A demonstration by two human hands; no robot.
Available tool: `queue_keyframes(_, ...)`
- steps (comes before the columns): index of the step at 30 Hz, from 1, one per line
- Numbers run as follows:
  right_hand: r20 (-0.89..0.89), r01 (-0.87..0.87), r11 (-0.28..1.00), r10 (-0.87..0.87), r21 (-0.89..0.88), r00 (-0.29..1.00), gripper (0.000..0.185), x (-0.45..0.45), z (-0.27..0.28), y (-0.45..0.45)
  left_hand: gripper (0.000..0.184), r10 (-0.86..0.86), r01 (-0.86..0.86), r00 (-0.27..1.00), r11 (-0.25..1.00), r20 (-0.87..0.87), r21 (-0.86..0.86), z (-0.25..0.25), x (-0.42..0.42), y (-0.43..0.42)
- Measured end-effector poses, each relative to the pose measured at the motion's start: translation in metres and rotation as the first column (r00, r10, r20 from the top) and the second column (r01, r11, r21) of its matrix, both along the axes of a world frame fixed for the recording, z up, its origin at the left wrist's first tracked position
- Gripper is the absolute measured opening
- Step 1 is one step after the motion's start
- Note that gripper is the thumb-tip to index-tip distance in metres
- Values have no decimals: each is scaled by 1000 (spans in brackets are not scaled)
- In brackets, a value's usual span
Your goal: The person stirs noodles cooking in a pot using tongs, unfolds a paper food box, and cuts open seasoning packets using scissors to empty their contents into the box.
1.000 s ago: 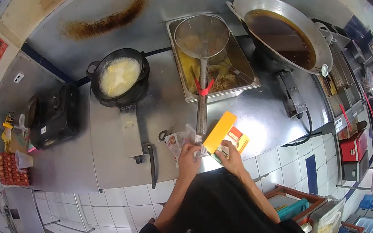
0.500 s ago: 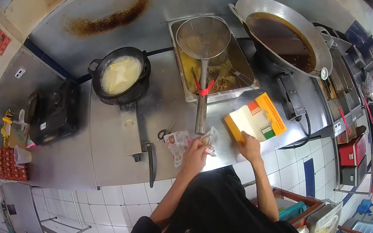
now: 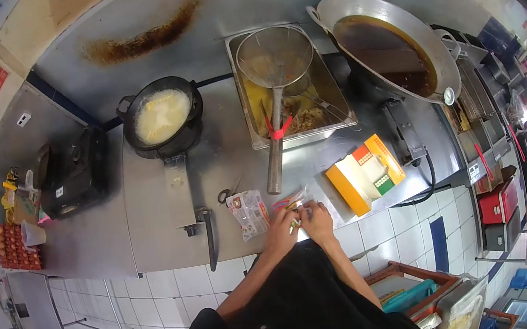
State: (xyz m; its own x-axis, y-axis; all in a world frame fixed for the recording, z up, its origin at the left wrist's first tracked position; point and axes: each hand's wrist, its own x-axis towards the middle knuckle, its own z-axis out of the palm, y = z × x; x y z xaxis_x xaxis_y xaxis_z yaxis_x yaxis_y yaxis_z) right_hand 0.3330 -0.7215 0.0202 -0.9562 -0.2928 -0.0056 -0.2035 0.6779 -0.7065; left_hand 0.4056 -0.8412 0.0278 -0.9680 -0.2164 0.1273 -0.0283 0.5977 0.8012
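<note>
Touching left hand [image 3: 281, 231]: plastic packet [image 3: 292, 199]

1 shiny plastic packet [image 3: 293, 199], partly hidden, near counter edge [image 3: 177, 267]

- Surface [image 3: 108, 233]: smooth, glossy metal
- Strainer [image 3: 275, 57]: metal mesh
- Box [image 3: 349, 186]: smooth card
- Printed packet [image 3: 249, 214]: shiny plastic
- Pot [image 3: 188, 131]: dark metal
- Floor [image 3: 192, 277]: glossy tiles

Left hand [image 3: 280, 232] and right hand [image 3: 317, 221] nearly touch
</note>
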Motion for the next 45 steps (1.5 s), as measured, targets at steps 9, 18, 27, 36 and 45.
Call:
queue_keyframes(9, 296, 79, 991, -44, -107, 954, 18, -8, -20, -3, 35, -109, 131, 988, 967, -112, 217, -40, 12, -15)
queue_keyframes(18, -227, 11, 982, -55, -190, 972, 9, 2, 59, -4, 43, 186, -186, 982, 982, -5, -28, -24, -18, -14)
queue_keyframes(27, 47, 141, 788, -141, -600, 989, 8, -11, 103, 33, 25, 413, -409, 908, 910, -71, 61, 1, -14, -81)
queue_keyframes(36, 352, -58, 840, 287, -539, 891, 19, 6, 55, 24, 15, 216, -198, 976, 908, 9, -369, 17, 13, -138)
queue_keyframes(45, 237, -382, 911, 411, -157, 881, 70, 29, 57, -33, 15, 95, -111, 971, 992, -221, -64, 82, 50, -72)
